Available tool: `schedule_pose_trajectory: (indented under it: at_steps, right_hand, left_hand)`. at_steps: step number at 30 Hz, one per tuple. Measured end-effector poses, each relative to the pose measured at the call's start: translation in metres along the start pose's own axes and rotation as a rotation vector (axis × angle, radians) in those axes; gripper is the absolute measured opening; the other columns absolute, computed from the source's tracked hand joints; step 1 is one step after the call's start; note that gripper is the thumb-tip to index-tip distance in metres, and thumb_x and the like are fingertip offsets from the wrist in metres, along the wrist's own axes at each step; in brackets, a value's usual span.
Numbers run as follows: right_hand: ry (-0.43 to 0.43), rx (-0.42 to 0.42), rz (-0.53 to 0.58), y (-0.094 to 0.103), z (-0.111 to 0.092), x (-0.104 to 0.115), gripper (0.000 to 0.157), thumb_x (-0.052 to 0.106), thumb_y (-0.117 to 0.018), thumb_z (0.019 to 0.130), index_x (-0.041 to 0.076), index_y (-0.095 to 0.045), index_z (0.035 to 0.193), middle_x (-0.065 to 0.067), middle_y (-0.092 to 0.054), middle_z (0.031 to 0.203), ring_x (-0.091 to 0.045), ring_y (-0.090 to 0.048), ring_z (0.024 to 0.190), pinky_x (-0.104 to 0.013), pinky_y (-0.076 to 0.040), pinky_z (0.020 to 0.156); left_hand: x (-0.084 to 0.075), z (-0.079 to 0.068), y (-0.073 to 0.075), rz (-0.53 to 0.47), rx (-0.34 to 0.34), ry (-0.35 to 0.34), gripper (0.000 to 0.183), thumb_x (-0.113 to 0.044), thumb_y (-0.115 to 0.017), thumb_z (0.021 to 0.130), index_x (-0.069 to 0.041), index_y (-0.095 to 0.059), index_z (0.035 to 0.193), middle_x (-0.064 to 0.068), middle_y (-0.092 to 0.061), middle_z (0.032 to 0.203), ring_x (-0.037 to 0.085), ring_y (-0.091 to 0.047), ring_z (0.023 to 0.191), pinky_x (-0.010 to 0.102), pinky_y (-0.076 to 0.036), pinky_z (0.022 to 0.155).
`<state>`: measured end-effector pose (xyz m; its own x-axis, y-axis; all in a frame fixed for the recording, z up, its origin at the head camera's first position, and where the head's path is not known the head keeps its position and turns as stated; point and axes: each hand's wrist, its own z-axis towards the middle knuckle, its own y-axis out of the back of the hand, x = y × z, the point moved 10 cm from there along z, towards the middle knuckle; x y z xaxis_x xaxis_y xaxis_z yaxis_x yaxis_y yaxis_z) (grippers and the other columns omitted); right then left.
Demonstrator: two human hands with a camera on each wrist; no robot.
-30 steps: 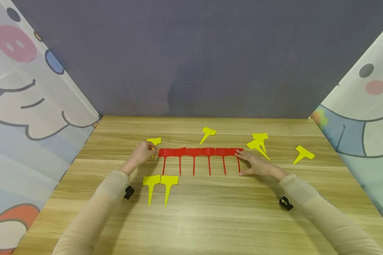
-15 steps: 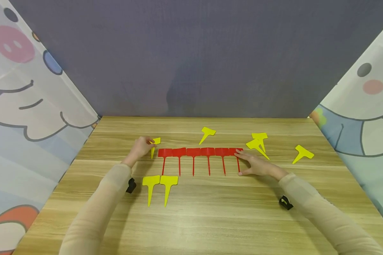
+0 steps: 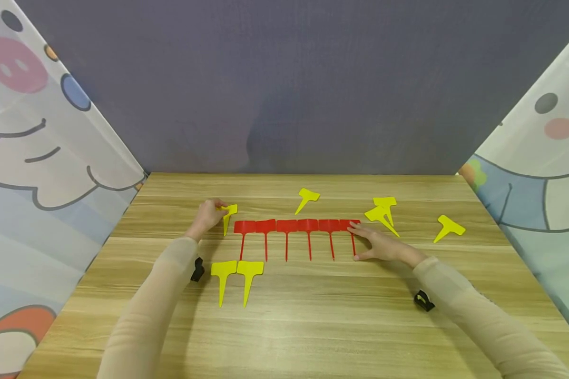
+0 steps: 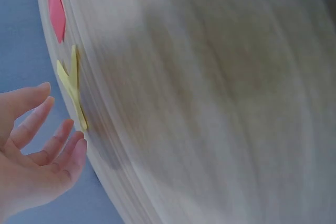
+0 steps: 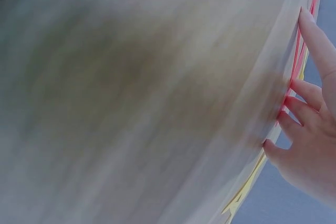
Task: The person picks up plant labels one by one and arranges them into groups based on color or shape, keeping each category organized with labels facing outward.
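Note:
Several red T-shaped plant labels (image 3: 287, 226) lie side by side in a row, stems toward me. My right hand (image 3: 381, 245) spreads over the right end of this row, its fingertips on the rightmost red label (image 5: 283, 104) and thumb beside the stem. My left hand (image 3: 208, 217) is at the upper left, overlapping the head of a yellow T-shaped plant label (image 3: 229, 213) in the head view. In the left wrist view its fingers are loosely bent and apart, with nothing held, and the yellow label (image 4: 72, 88) lies flat just beyond the fingertips.
Two yellow labels (image 3: 224, 268) sit side by side below the row's left end. Another yellow label (image 3: 307, 199) lies behind the row. Two overlapping ones (image 3: 384, 210) and a single one (image 3: 448, 227) lie right. A grey wall (image 3: 284, 95) stands behind the wooden table (image 3: 313, 326).
The left hand has moved away from me and slightly left, off the yellow label's stem toward its head, so more stem shows. The right hand stays on the red row.

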<state>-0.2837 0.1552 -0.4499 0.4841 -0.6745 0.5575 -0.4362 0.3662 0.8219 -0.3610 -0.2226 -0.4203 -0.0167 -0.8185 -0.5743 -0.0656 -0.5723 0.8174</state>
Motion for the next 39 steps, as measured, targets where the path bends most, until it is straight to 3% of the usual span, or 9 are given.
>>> schedule_pose_trajectory:
  at_steps: [11,19,29,39]
  right_hand:
    - [-0.013,-0.001,-0.01,0.001,-0.001,0.001,0.081,0.031,-0.071,0.073,-0.003,-0.03,0.135,-0.021,-0.022,0.142,-0.042,-0.018,0.128,-0.055,-0.022,0.099]
    - [-0.009,0.0,-0.042,0.001,-0.001,0.002,0.081,0.031,-0.07,0.074,-0.002,-0.03,0.136,-0.02,-0.022,0.142,-0.041,-0.019,0.128,-0.055,-0.023,0.099]
    - [0.012,-0.018,-0.063,0.003,-0.003,0.006,0.08,0.033,-0.069,0.074,-0.004,-0.032,0.134,-0.023,-0.023,0.141,-0.044,-0.021,0.126,-0.057,-0.023,0.097]
    - [0.009,-0.02,-0.051,0.004,-0.003,0.006,0.081,0.032,-0.07,0.074,-0.004,-0.031,0.135,-0.023,-0.023,0.141,-0.044,-0.02,0.126,-0.057,-0.024,0.097]
  left_hand:
    - [0.004,0.006,-0.004,-0.015,0.016,-0.001,0.031,-0.01,-0.055,0.086,0.004,-0.053,0.115,0.028,-0.042,0.122,0.039,-0.039,0.111,0.049,-0.038,0.09]
    - [0.001,0.008,-0.005,-0.003,0.025,-0.006,0.031,-0.011,-0.058,0.085,0.001,-0.055,0.114,0.026,-0.04,0.129,0.047,-0.016,0.125,0.057,-0.02,0.1]
    - [0.001,0.011,-0.006,0.059,0.021,0.024,0.035,-0.018,-0.064,0.082,-0.001,-0.059,0.111,0.026,-0.044,0.121,0.046,-0.025,0.118,0.055,-0.025,0.096]
    - [0.002,0.014,-0.008,0.095,0.032,0.057,0.037,-0.019,-0.065,0.08,-0.001,-0.058,0.112,0.028,-0.037,0.122,0.043,-0.029,0.11,0.053,-0.03,0.093]
